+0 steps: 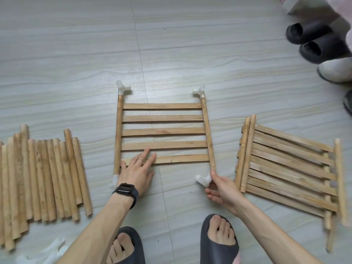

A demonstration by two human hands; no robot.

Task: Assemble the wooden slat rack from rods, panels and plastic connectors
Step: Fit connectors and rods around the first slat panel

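Head view: left hand [136, 173] flat on your likely light, stiff panel [163, 131]; right hand [222, 189] pinches connector [202, 180]; grip its rods [208, 138]

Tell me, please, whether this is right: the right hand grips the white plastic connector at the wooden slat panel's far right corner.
Not quite: the head view shows the right hand gripping the white plastic connector at the near right corner of the wooden slat panel, not the far one.
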